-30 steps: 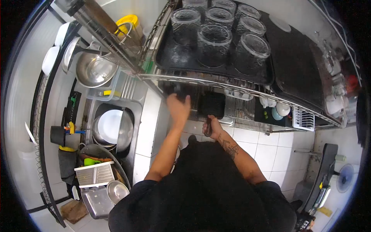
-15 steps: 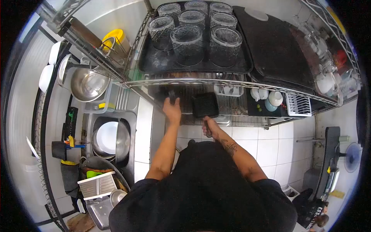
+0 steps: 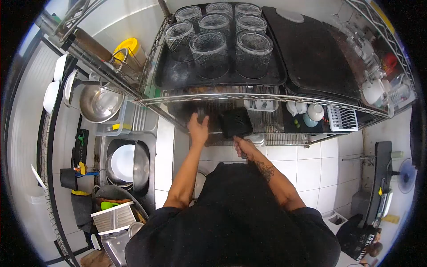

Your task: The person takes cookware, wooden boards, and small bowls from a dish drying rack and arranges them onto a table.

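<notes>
My right hand (image 3: 244,147) is wrapped round the handle of a small square black grill pan (image 3: 235,122), held in front of the lower wire shelf. To its left, my left hand (image 3: 198,127) is closed on a dark handle that points up between thumb and fingers. That handle leads toward a dark pan (image 3: 184,108) in the shade under the upper shelf, whose outline is hard to make out. The two pans are side by side, below the black tray (image 3: 178,80) of glass jars (image 3: 210,53).
On the left, a sink (image 3: 149,187) holds bowls and a wok. The wire rack's front edge (image 3: 222,95) runs across above my hands. A white dish basket (image 3: 342,119) and cups (image 3: 316,112) stand on the right of the lower shelf.
The view has shifted, so the jars sit further left. The grill pan has tilted slightly in my right hand. My left hand stays near the same place and now shows more clearly on the dark handle.
</notes>
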Demonstrator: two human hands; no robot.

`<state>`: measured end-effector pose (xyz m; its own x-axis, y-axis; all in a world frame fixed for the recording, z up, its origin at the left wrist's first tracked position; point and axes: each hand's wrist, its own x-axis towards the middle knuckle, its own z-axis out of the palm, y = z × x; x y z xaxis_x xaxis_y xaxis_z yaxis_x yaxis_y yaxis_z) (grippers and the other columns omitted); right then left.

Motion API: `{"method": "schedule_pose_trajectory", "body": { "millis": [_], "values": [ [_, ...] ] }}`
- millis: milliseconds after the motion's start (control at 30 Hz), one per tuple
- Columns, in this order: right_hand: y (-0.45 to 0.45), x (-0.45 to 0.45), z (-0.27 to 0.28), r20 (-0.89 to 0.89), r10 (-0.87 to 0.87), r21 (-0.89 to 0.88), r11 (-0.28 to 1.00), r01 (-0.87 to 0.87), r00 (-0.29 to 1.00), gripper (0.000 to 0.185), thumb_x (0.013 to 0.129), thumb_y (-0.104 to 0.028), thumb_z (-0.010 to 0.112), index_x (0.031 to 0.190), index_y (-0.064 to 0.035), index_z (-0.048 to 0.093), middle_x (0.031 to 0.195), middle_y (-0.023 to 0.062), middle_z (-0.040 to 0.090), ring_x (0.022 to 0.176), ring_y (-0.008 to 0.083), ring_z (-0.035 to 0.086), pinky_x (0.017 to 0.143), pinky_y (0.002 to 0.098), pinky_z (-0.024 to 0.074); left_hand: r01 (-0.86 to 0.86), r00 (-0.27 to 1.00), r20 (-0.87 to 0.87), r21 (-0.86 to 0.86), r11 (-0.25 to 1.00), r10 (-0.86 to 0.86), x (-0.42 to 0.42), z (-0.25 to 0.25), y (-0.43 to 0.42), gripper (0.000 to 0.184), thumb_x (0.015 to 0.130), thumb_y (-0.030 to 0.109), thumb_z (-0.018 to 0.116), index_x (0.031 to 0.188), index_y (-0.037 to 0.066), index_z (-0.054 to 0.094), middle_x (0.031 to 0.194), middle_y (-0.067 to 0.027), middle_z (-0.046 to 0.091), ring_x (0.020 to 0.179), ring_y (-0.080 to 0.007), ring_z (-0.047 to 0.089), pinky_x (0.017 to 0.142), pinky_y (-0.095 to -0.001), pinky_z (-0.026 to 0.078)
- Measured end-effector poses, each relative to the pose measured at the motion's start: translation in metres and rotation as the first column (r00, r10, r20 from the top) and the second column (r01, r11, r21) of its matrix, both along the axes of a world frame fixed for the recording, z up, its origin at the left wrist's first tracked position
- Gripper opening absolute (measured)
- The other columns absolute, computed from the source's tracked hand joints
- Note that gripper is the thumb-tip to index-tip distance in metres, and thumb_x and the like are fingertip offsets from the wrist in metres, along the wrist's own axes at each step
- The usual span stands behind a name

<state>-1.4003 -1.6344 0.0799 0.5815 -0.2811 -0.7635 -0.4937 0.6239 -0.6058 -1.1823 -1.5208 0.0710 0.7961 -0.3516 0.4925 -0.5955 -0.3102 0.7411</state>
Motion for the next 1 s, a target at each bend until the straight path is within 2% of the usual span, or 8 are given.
{"method": "schedule_pose_trajectory", "body": {
  "millis": [200, 333, 467, 600, 767, 867, 933, 1000],
  "values": [
    [-0.001, -0.023, 0.01, -0.055, 0.037, -0.084, 0.996, -0.042, 0.998, 0.045, 0.099, -0.045, 0.06, 0.073, -0.0096, 0.052, 0.055, 0.0015, 0.048, 0.043, 0.0144, 0.048, 0.045, 0.032, 0.0445, 0.414, 0.907, -0.102, 0.041, 0.909, -0.409, -0.045, 0.058, 0.021, 0.024, 0.089, 0.014, 0.074, 0.102, -0.001, 0.06, 0.094, -0.016, 0.062, 0.079, -0.0341, 0.06, 0.068, -0.0374, 0.049],
    [-0.002, -0.065, 0.043, -0.11, 0.039, -0.22, 0.973, -0.063, 0.993, 0.045, 0.096, -0.043, 0.065, 0.074, -0.006, 0.054, 0.056, 0.0016, 0.049, 0.044, 0.0132, 0.047, 0.043, 0.0312, 0.0426, 0.605, 0.763, -0.015, 0.367, 0.707, -0.646, -0.041, 0.026, 0.032, 0.014, 0.085, 0.001, 0.065, 0.094, -0.001, 0.055, 0.094, -0.0188, 0.054, 0.087, -0.0426, 0.054, 0.081, -0.0473, 0.048],
    [-0.008, -0.105, 0.057, -0.193, 0.036, -0.296, 0.951, -0.093, 0.981, 0.047, 0.099, -0.045, 0.061, 0.07, -0.0082, 0.052, 0.051, 0.0036, 0.049, 0.038, 0.0142, 0.049, 0.038, 0.0296, 0.0402, 0.583, 0.757, -0.077, 0.528, 0.617, -0.649, -0.039, -0.022, 0.022, 0.016, 0.084, 0.009, 0.055, 0.098, 0.005, 0.062, 0.106, -0.0175, 0.061, 0.105, -0.0405, 0.059, 0.088, -0.0493, 0.049],
    [-0.015, -0.121, 0.057, -0.161, -0.051, -0.347, 0.938, -0.009, 0.986, 0.046, 0.098, -0.044, 0.062, 0.072, -0.0073, 0.052, 0.052, 0.0035, 0.049, 0.038, 0.014, 0.048, 0.037, 0.0288, 0.0383, 0.568, 0.757, 0.091, 0.399, 0.72, -0.647, -0.035, -0.069, 0.002, 0.015, 0.084, 0.009, 0.055, 0.096, 0.006, 0.062, 0.108, -0.016, 0.062, 0.104, -0.0404, 0.059, 0.089, -0.0501, 0.049],
    [-0.007, -0.102, 0.068, -0.148, -0.049, -0.292, 0.956, 0.004, 0.988, 0.046, 0.098, -0.045, 0.062, 0.075, -0.0063, 0.054, 0.053, 0.0021, 0.048, 0.04, 0.0127, 0.045, 0.04, 0.029, 0.0406, 0.644, 0.627, -0.068, 0.605, 0.468, -0.776, -0.038, -0.07, -0.02, 0.029, 0.083, 0.005, 0.06, 0.111, 0.005, 0.067, 0.106, -0.0139, 0.065, 0.106, -0.0362, 0.062, 0.103, -0.0482, 0.047],
    [-0.009, -0.076, 0.057, -0.102, 0.005, -0.297, 0.954, -0.035, 0.995, 0.047, 0.098, -0.047, 0.062, 0.075, -0.0061, 0.054, 0.053, 0.0016, 0.048, 0.042, 0.0122, 0.046, 0.041, 0.0288, 0.0413, 0.618, 0.737, 0.002, 0.404, 0.674, -0.676, -0.035, -0.003, -0.006, 0.029, 0.08, 0.006, 0.063, 0.108, 0.005, 0.067, 0.102, -0.0122, 0.067, 0.101, -0.0338, 0.064, 0.102, -0.0494, 0.045],
    [-0.012, -0.054, 0.048, -0.092, 0.089, -0.303, 0.946, -0.113, 0.992, 0.048, 0.098, -0.048, 0.061, 0.075, -0.0061, 0.055, 0.053, 0.0017, 0.048, 0.043, 0.0129, 0.047, 0.041, 0.0296, 0.0406, 0.39, 0.921, -0.082, 0.163, 0.906, -0.382, -0.004, 0.04, 0.005, 0.03, 0.078, 0.012, 0.068, 0.106, 0.002, 0.07, 0.111, -0.0196, 0.067, 0.112, -0.0373, 0.06, 0.106, -0.0517, 0.042],
    [-0.015, -0.032, 0.034, -0.054, 0.104, -0.246, 0.963, -0.114, 0.993, 0.049, 0.098, -0.049, 0.061, 0.076, -0.0061, 0.056, 0.056, 0.0034, 0.05, 0.043, 0.0156, 0.049, 0.041, 0.031, 0.0391, -0.031, 0.994, 0.11, 0.077, 0.997, 0.022, 0.023, 0.096, 0.002, 0.032, 0.082, 0.012, 0.068, 0.111, 0.0, 0.069, 0.125, -0.0254, 0.061, 0.126, -0.0435, 0.05, 0.111, -0.0532, 0.037]
  ]
}}
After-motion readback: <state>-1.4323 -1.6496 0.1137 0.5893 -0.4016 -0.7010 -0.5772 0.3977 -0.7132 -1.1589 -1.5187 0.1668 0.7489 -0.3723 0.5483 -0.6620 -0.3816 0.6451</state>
